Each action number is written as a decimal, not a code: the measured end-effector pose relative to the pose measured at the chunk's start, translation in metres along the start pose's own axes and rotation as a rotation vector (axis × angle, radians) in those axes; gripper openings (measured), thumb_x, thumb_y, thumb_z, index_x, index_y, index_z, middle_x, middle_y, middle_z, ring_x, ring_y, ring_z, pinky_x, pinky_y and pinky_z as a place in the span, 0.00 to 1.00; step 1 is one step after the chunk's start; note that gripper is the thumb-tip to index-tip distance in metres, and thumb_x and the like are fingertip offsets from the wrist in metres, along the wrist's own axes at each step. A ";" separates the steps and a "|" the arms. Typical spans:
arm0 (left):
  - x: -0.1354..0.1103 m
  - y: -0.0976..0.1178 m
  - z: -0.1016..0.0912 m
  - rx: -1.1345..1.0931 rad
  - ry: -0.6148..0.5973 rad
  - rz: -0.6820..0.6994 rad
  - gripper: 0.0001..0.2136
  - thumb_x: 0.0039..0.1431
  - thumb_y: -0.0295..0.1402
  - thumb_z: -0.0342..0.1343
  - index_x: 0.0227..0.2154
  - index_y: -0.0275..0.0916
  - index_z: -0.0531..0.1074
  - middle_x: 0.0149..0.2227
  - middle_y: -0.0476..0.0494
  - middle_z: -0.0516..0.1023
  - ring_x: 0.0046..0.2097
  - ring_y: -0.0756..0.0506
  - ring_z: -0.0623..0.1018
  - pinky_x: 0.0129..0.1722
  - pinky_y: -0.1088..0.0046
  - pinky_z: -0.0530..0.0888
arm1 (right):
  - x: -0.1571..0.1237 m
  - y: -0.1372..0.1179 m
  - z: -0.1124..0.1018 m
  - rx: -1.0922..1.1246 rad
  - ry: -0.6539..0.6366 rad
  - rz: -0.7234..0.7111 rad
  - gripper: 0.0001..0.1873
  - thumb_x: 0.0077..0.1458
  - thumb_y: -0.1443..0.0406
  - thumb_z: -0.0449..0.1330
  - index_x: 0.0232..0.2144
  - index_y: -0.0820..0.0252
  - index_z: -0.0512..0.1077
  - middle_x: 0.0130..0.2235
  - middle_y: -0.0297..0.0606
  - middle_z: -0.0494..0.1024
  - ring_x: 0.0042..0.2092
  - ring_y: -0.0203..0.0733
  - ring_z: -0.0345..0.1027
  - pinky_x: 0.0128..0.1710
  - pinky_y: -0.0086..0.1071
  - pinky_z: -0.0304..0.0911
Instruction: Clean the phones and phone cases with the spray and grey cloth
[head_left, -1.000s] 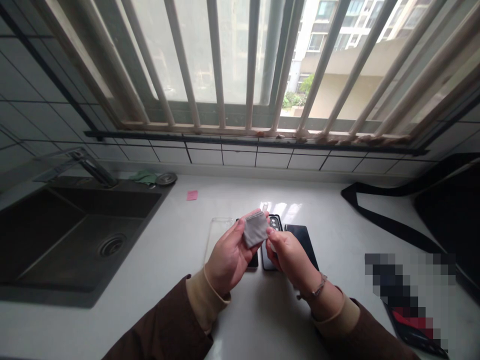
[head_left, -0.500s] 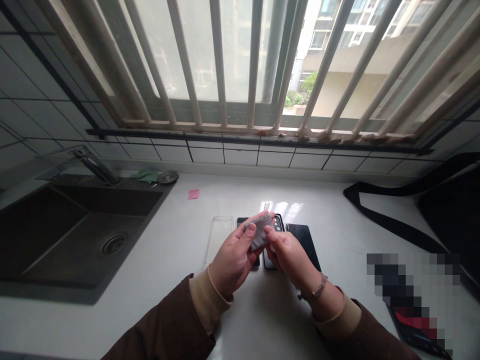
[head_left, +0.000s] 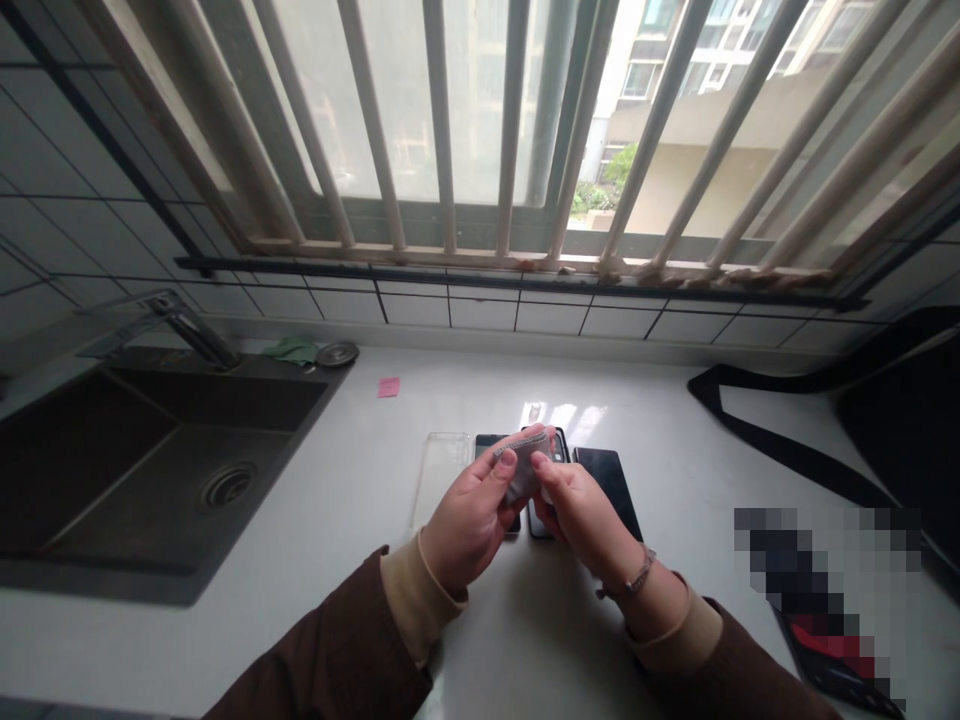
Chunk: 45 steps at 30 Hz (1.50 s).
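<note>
Between my two hands is a small folded grey cloth, its stitched edge facing up. My left hand grips its left side, thumb on top and fingers underneath. On the right side, my right hand pinches it with the thumb. Below them on the counter lie a clear phone case, a dark phone partly covered by my left hand, a black phone case largely behind my hands, and another dark phone to the right.
A dark sink with a faucet is at the left. A green cloth and a metal strainer sit behind it. A pink note lies on the white counter. A black strap stretches across the right side.
My hands and the cloth have shifted very slightly to the right and now cover more of the black case's top. Both hands keep their grip; the things on the counter stay put.
</note>
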<state>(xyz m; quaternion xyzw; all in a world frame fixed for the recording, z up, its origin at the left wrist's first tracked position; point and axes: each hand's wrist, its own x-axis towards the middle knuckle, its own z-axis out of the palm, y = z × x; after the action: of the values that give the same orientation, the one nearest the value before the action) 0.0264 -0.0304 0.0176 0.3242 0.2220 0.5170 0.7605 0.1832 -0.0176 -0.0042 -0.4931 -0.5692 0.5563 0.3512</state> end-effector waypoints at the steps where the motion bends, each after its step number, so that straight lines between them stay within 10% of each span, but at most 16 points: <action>1: 0.000 0.000 0.000 -0.003 0.006 0.000 0.18 0.72 0.40 0.57 0.61 0.42 0.77 0.67 0.35 0.72 0.69 0.36 0.70 0.69 0.57 0.67 | 0.000 -0.001 0.000 0.002 -0.006 0.006 0.41 0.62 0.33 0.49 0.14 0.57 0.62 0.12 0.33 0.61 0.17 0.33 0.51 0.20 0.31 0.43; 29: -0.001 0.000 0.001 -0.009 0.005 0.002 0.18 0.73 0.39 0.56 0.61 0.41 0.76 0.66 0.35 0.73 0.68 0.37 0.71 0.68 0.61 0.68 | 0.001 -0.001 0.001 0.064 -0.025 0.003 0.42 0.62 0.33 0.49 0.11 0.56 0.61 0.12 0.32 0.59 0.16 0.32 0.50 0.19 0.32 0.43; 45: 0.011 0.008 -0.003 -0.138 0.328 -0.130 0.26 0.75 0.48 0.45 0.58 0.31 0.76 0.60 0.28 0.79 0.63 0.35 0.77 0.66 0.56 0.70 | 0.000 -0.002 -0.005 -0.394 0.109 -0.214 0.36 0.68 0.39 0.49 0.19 0.57 0.59 0.20 0.32 0.62 0.25 0.36 0.53 0.27 0.34 0.44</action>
<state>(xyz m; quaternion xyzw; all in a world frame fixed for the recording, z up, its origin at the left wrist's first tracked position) 0.0239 -0.0175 0.0213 0.1676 0.3274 0.5267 0.7664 0.1878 -0.0158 -0.0019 -0.5184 -0.6961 0.3664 0.3354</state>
